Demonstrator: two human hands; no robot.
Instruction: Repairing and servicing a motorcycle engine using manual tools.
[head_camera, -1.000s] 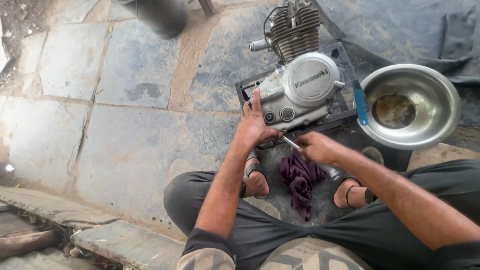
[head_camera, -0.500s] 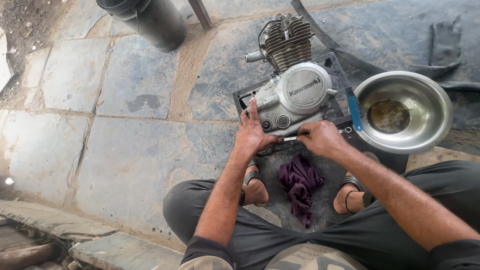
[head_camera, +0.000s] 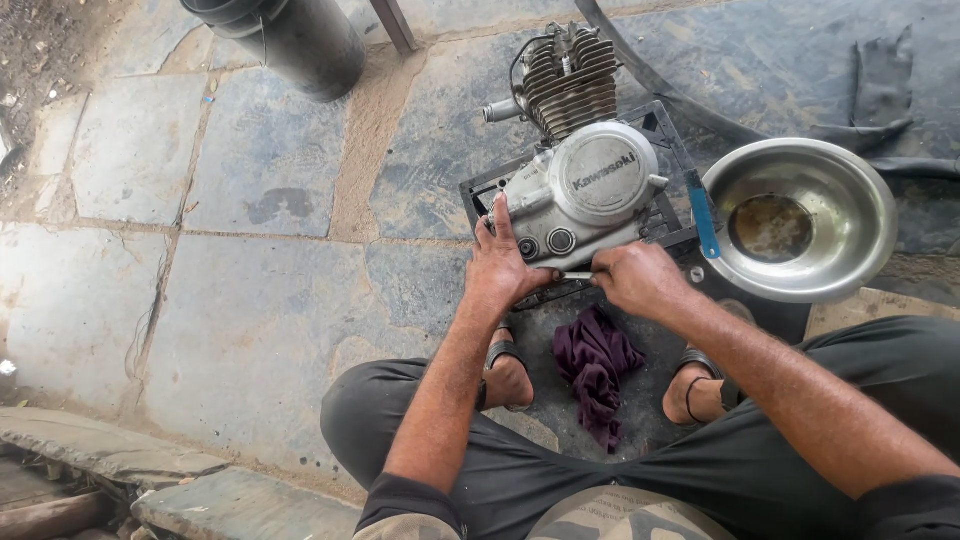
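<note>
Your left hand lies open-palmed on the motorcycle engine; your right hand has its grip closed around a slim metal tool touching the engine's lower edge, above the purple rag.

The engine I work on is silver-grey with dark ribbed fins, on a black tray; the tool is bright metal. The rag is dark purple, the bowl shiny steel with a brown patch inside, and the handle blue. The bucket is black, my trousers dark grey, the floor mottled grey-blue stone with sandy joints.
</note>
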